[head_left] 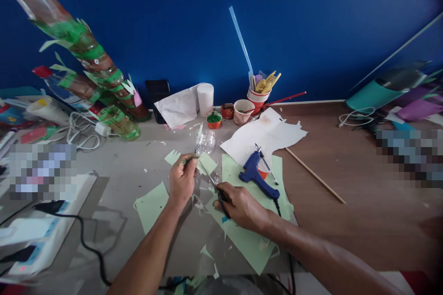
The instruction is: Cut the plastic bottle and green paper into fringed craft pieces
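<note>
My left hand (182, 178) is closed, pinching a small pale green paper piece (206, 163) above the table. My right hand (238, 205) is closed round the black handles of a pair of scissors (215, 185), whose blades point up-left at the green piece. Both hands hover over larger pale green paper sheets (246, 235) and scattered offcuts. A clear plastic bottle piece (205, 142) lies just beyond the left hand. A blue glue gun (256, 176) rests on the green paper right of my right hand.
A painted bottle tree (90, 67) leans at the back left. Paint cups (243, 111), a cup of tools (259, 93), a white roll (205, 97) and white paper (266, 136) stand behind. A wooden stick (314, 175) lies right. Cables and devices (44, 235) crowd the left.
</note>
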A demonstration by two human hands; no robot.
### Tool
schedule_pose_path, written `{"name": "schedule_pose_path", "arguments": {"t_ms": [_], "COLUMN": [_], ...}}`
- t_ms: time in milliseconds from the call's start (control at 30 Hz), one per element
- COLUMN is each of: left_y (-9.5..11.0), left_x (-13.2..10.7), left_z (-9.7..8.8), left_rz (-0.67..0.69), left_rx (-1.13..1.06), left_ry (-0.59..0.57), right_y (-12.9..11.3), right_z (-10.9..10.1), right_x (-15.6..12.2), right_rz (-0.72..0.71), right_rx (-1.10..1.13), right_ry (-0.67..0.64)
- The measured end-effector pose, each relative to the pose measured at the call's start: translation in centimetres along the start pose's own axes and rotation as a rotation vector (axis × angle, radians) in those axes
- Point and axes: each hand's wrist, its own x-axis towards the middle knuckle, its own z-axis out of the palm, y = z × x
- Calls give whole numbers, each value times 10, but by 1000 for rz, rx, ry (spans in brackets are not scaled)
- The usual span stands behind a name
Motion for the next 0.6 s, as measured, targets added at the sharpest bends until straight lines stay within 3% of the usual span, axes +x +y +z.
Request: {"name": "schedule_pose_path", "arguments": {"t_ms": [600], "left_y": [-6], "left_x": [2], "left_z": [3], "left_rz": [-145], "left_rx": [-344], "left_ry": [-33], "right_y": [-1], "right_z": [-1], "right_x": [0], "right_rz": [6], "right_rx": [-18], "right_ry": [72]}}
